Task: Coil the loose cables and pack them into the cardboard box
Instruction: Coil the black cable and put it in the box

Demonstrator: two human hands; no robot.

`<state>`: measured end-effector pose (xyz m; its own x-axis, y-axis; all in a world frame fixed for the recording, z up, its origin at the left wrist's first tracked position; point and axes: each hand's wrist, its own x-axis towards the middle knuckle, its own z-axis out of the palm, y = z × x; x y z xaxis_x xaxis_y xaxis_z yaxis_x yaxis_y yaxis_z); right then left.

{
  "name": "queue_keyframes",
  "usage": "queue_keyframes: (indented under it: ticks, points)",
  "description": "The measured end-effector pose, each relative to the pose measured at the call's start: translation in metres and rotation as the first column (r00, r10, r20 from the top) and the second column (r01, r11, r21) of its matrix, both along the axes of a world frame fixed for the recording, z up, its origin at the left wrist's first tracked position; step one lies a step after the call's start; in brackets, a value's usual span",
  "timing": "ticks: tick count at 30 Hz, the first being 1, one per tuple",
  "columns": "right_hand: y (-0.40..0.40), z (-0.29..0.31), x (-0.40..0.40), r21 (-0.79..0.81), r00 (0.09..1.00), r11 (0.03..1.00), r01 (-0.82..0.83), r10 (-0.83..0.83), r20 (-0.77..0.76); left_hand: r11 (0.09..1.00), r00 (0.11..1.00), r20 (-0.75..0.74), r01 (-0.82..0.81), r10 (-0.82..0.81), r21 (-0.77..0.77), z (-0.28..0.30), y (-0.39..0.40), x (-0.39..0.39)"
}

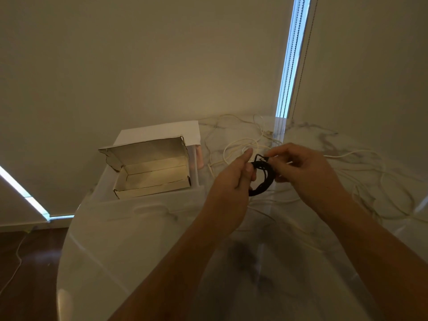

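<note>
Both my forearms reach in from the bottom edge, and between them I hold a black cable (261,179) wound into a small coil, above the white marble table (162,239). My left hand (234,179) grips the coil's left side, fingers curled round the loops and thumb stretched out over the top. My right hand (298,167) pinches the cable's free end at the top right of the coil, the fingertips closed on it; the end makes a small bent loop just above the bundle.

Behind my hands and off to the right, white cables (243,144) lie loose and tangled across the tabletop, trailing toward the wall and the far right edge. To the left of my grip, well apart from the coil, sits the cardboard box (152,181), its lid flipped back; I can make out nothing inside it. It rests on a clear plastic bin (194,158).
</note>
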<state>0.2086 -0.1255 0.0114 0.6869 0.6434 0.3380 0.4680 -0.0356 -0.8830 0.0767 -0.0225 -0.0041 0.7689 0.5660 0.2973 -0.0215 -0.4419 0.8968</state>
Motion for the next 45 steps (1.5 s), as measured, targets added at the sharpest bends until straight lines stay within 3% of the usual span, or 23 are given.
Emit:
queue_keyframes:
  ticks: [3, 6, 12, 15, 18, 26, 29, 32, 38, 41, 45]
  points:
    - [0.002, -0.003, -0.003, -0.091, 0.995, 0.992, -0.091, 0.087, -0.043, 1.000, 1.000, -0.001, -0.007, 0.007, -0.003, 0.000, 0.000, 0.000]
    - [-0.001, -0.003, -0.003, -0.084, 0.967, 0.981, -0.174, 0.154, -0.201, 1.000, 1.000, -0.008, -0.009, 0.009, 0.003, 0.000, -0.001, 0.000]
    - [-0.002, -0.003, 0.001, -0.040, 0.823, 0.961, -0.273, 0.212, -0.526, 1.000, 1.000, -0.011, 0.000, 0.000, -0.001, -0.002, -0.001, 0.001]
    - [-0.003, 0.000, 0.002, -0.044, 0.768, 0.957, -0.287, 0.202, -0.607, 0.999, 0.999, -0.026, -0.032, 0.034, 0.043, -0.003, 0.003, 0.001]
    - [0.000, 0.001, -0.001, -0.073, 0.771, 0.959, -0.274, 0.174, -0.612, 0.993, 0.998, -0.035, -0.044, 0.048, 0.106, -0.005, 0.004, 0.002]
    - [0.000, 0.000, -0.011, -0.199, 0.891, 0.914, -0.354, 0.265, -0.369, 0.997, 1.000, -0.013, -0.002, 0.003, 0.082, -0.006, 0.002, 0.001]
    - [0.001, 0.002, -0.011, -0.212, 0.946, 0.940, -0.269, 0.215, -0.244, 0.996, 1.000, 0.003, -0.026, 0.026, 0.081, -0.007, 0.003, 0.002]
    - [0.000, 0.002, -0.009, -0.234, 0.989, 0.963, -0.136, 0.144, 0.018, 0.989, 0.997, 0.004, -0.074, 0.074, 0.125, -0.008, 0.003, 0.001]
    - [-0.003, 0.003, -0.016, -0.139, 0.901, 0.987, 0.080, -0.012, 0.434, 0.981, 0.986, 0.009, -0.167, 0.167, 0.102, -0.008, 0.006, 0.004]
    - [-0.002, 0.003, -0.014, -0.095, 0.868, 0.990, 0.101, -0.042, 0.494, 0.981, 0.985, 0.004, -0.174, 0.175, 0.082, -0.006, 0.007, 0.004]
    - [-0.003, 0.003, -0.013, -0.107, 0.886, 0.987, 0.117, -0.055, 0.460, 0.988, 0.989, 0.001, -0.150, 0.150, 0.038, -0.002, 0.005, 0.005]
